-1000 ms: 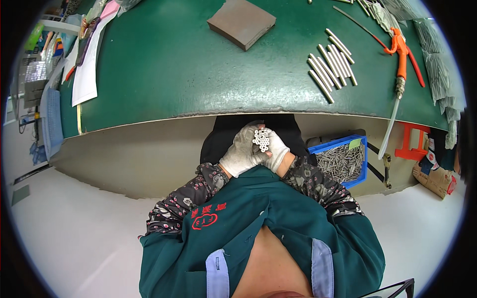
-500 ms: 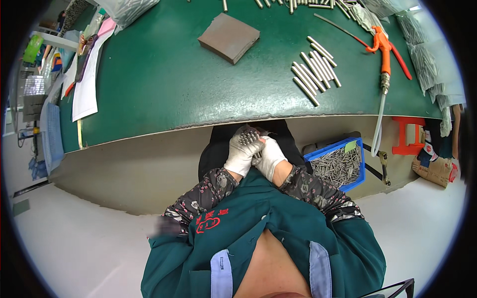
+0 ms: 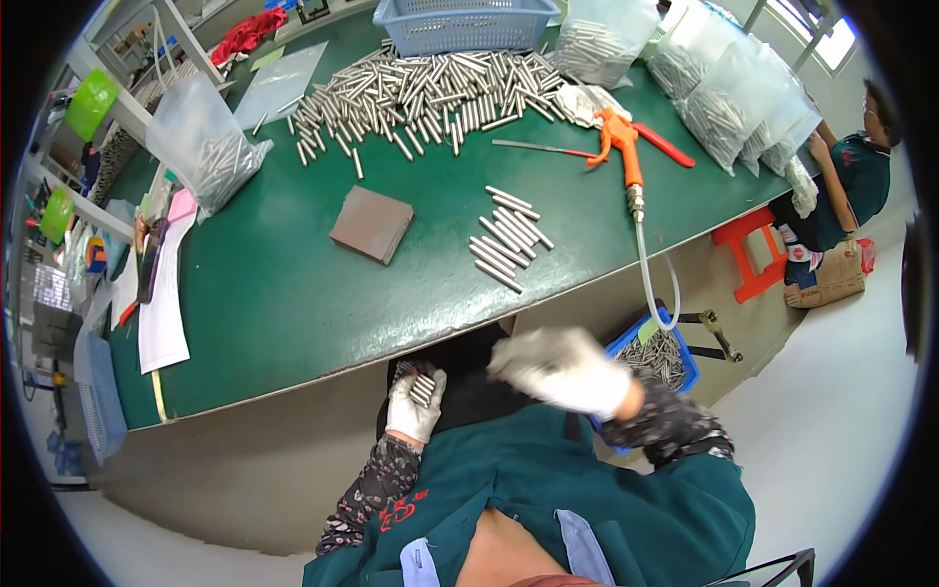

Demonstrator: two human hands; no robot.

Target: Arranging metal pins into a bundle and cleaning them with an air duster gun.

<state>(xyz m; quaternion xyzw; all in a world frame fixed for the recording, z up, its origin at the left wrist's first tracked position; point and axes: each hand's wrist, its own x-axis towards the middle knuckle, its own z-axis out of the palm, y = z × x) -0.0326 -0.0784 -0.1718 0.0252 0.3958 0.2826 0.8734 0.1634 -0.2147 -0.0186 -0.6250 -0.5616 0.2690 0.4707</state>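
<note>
My left hand, in a white glove, is closed around a small bundle of short metal rods, held low in front of my body below the edge of the green table. My right hand, also gloved, is blurred and lifted away from the left, with fingers spread and nothing visible in it. A row of aligned metal rods lies on the table ahead. A large heap of loose rods sits further back.
A brown flat block lies left of the aligned rods. An orange air gun with a hose lies at right. A blue bin of rods sits under the table. Bags of rods, a blue basket, and another person are at the back right.
My head has tilted up, bringing the whole table into view. My two hands, held together before, have separated: the right has swung out to the right while the left keeps the rods.
</note>
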